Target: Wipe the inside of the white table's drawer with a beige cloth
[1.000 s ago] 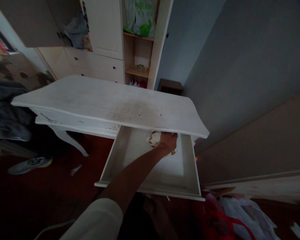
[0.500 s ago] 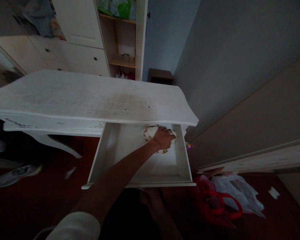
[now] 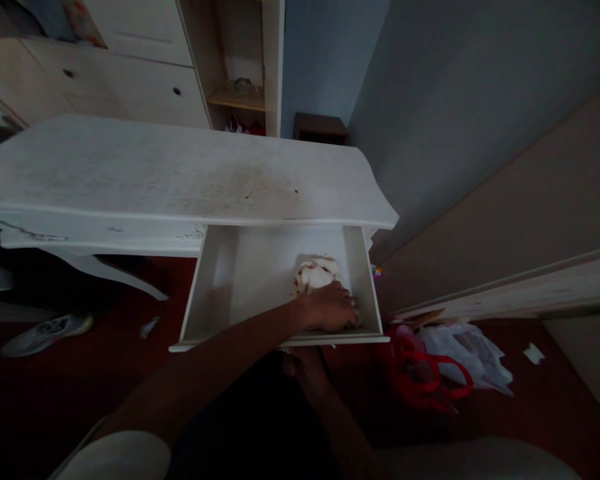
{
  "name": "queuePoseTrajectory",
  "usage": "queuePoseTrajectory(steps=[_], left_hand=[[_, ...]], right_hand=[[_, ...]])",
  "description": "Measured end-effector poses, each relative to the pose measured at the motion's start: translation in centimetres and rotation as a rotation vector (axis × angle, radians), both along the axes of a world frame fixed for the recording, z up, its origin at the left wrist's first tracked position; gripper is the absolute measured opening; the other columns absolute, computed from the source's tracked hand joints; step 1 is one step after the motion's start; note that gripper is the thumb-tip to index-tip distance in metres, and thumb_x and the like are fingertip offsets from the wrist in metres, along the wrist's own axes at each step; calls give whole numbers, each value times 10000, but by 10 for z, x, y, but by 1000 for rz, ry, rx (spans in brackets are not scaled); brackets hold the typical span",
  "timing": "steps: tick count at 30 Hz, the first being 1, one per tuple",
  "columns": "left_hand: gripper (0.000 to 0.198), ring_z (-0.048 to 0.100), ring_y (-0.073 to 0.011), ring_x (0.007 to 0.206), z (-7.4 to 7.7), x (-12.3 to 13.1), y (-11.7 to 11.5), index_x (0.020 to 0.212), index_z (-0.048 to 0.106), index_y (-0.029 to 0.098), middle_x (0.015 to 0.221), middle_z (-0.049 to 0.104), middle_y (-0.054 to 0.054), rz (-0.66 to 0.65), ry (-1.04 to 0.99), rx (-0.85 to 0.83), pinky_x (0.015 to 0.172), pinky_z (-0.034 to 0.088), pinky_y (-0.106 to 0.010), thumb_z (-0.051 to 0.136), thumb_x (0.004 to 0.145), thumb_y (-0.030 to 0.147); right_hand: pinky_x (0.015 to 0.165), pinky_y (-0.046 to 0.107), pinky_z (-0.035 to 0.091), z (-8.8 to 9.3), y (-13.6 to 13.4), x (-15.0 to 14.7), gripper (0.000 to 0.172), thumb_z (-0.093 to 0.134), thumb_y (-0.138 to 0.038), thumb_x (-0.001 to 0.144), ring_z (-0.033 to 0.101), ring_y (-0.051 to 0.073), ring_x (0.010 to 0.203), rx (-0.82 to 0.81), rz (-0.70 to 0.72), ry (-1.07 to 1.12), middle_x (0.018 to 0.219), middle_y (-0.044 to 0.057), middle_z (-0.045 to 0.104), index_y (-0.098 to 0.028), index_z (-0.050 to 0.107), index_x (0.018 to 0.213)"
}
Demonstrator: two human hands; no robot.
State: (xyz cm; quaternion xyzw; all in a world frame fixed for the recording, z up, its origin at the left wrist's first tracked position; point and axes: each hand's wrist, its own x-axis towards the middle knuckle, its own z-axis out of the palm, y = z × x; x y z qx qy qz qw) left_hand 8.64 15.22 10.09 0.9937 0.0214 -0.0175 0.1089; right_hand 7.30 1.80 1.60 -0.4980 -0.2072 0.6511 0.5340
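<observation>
A white drawer (image 3: 260, 280) stands pulled out from the white desk (image 3: 155, 170). My left hand (image 3: 333, 308) reaches across into its front right corner. Bunched under and beside the fingers is a cream cloth (image 3: 317, 273) with reddish-brown marks, pressed against the drawer's bottom; my hand is closed on it. Just below the drawer front, my right hand (image 3: 307, 370) is curled up against the edge, its fingertips partly hidden by the drawer.
A red bag (image 3: 420, 373) and a white plastic bag (image 3: 473, 357) lie on the floor at right, beside the wall. On the left floor is a shoe (image 3: 45, 335). Behind the desk stand a white cabinet (image 3: 145, 87) and a small brown box-like piece (image 3: 321, 127).
My left hand has drawn the cloth from the drawer's back right toward its front right corner. The right hand stays under the drawer front. The view has tilted down slightly.
</observation>
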Motion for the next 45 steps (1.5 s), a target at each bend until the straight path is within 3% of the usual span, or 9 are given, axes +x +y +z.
queuePoseTrajectory(steps=[6, 12, 16, 19, 23, 26, 31, 39, 45], left_hand=[[281, 612, -219, 919, 6, -33, 6, 933, 746, 343, 990, 723, -21, 29, 32, -51, 838, 422, -365, 656, 728, 173], [379, 593, -215, 1095, 4, -114, 13, 972, 743, 389, 1127, 713, 5, 236, 128, -217, 984, 355, -362, 647, 701, 143], [464, 613, -222, 1091, 5, -169, 18, 994, 749, 383, 1200, 692, 1, 322, 205, -166, 982, 363, -367, 594, 682, 77], [516, 596, -228, 1137, 7, -188, 15, 1068, 723, 397, 1237, 677, -7, 379, 241, -97, 1045, 330, -411, 581, 700, 64], [544, 495, -291, 1282, 16, -188, 1, 1229, 624, 351, 1302, 635, -55, 584, 193, 112, 1119, 208, -581, 563, 769, 67], [533, 403, -336, 1358, 24, -186, -8, 1300, 556, 278, 1384, 557, -120, 799, 165, 249, 1102, 254, -599, 538, 807, 76], [644, 339, -401, 1381, 23, -184, -7, 1357, 491, 245, 1419, 506, -144, 836, 222, 251, 1071, 298, -608, 607, 740, 99], [518, 340, -383, 1370, 8, -174, 25, 1334, 502, 250, 1393, 527, -124, 938, 143, 325, 1037, 303, -604, 538, 828, 146], [525, 429, -397, 1289, 14, -163, 69, 1315, 531, 244, 1345, 569, -136, 1004, 72, 335, 1004, 316, -614, 589, 796, 188]], right_hand=[[436, 238, 274, -3, -1, -1, 279, 715, -447, 663, 357, 73, 431, 8, -27, 28, 514, -62, 468, -183, 631, 694], [425, 235, 262, 2, -1, -1, 293, 743, -449, 630, 341, 72, 425, -17, -21, 35, 473, -63, 464, -179, 629, 656], [447, 238, 283, 5, -1, 1, 276, 729, -432, 656, 374, 70, 442, 2, 9, 30, 532, -35, 534, -166, 656, 663], [451, 244, 278, 4, -2, 3, 291, 728, -448, 673, 363, 69, 435, 0, 24, 33, 504, -41, 508, -162, 669, 667], [461, 245, 284, 2, -4, 3, 273, 747, -430, 688, 373, 66, 458, -4, 11, 42, 615, -14, 602, -164, 698, 726], [461, 245, 282, 0, -5, 3, 267, 761, -422, 683, 379, 65, 465, -15, -5, 52, 693, 4, 647, -170, 706, 750], [474, 250, 276, -1, -7, 4, 264, 748, -423, 717, 364, 63, 468, -10, 31, 53, 655, -2, 613, -163, 705, 727], [484, 263, 302, 0, -7, 5, 315, 770, -487, 703, 366, 74, 487, -11, 23, 33, 678, 2, 613, -182, 717, 757], [474, 261, 291, -4, -9, 7, 317, 779, -497, 695, 363, 78, 501, -6, 16, 29, 729, 15, 624, -198, 709, 776]])
